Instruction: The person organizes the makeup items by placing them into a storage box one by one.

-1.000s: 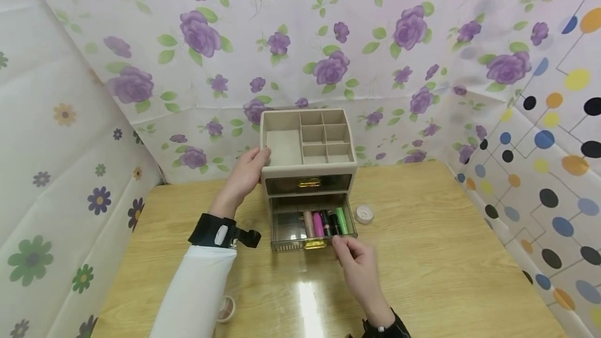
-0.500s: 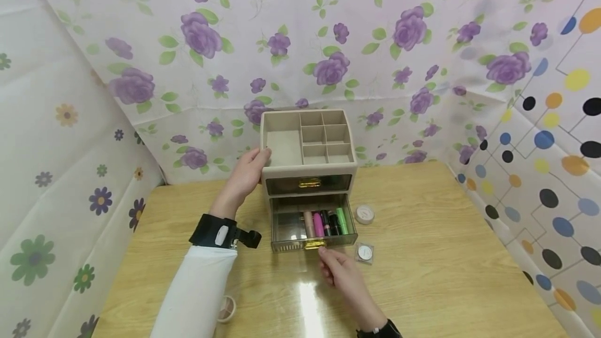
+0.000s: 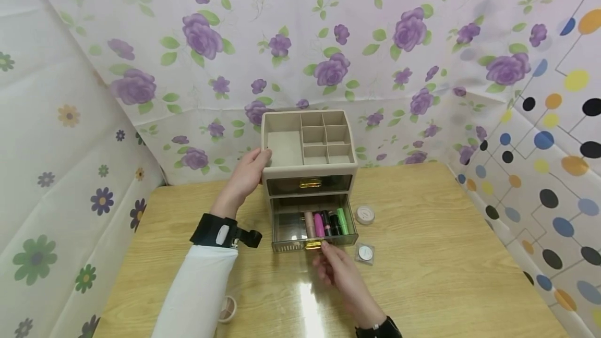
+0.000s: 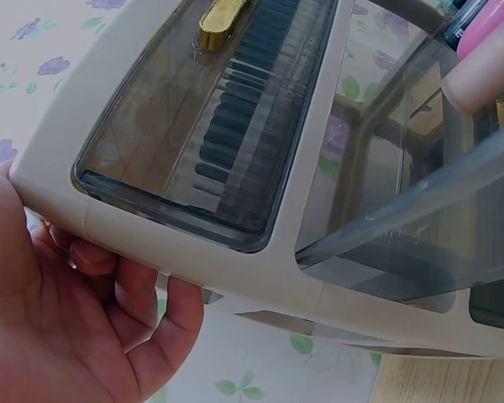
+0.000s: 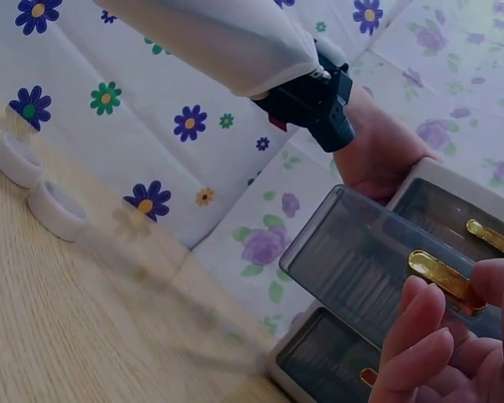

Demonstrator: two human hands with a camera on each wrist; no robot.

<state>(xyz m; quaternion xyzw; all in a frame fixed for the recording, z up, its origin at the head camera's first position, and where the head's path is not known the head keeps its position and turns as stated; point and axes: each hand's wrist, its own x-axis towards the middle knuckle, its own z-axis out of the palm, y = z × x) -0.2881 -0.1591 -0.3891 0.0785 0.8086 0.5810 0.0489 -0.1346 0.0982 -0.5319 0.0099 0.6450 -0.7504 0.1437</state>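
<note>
A cream organizer [image 3: 284, 147] with smoked drawers stands on the table. My left hand [image 3: 249, 171] grips its left side, thumb over the top rim and fingers against the side wall in the left wrist view. The drawer [image 3: 286, 246] below the top one is pulled out. Inside lie several cosmetic tubes, among them a pink tube [image 3: 319, 225], a green tube [image 3: 343, 221] and a beige tube [image 3: 310, 224]. My right hand [image 3: 343, 275] pinches this drawer's gold handle [image 5: 441, 279] between thumb and fingers.
To the drawer's right lie a round white case [image 3: 364, 215] and a square clear case [image 3: 364, 253] with a white disc. A round compact [image 3: 227, 309] sits near my left sleeve. Behind the organizer hangs a flowered cloth [image 3: 300, 40].
My right hand has moved left from the drawer's right front corner to its gold handle, uncovering the square clear case. My left hand stays on the organizer.
</note>
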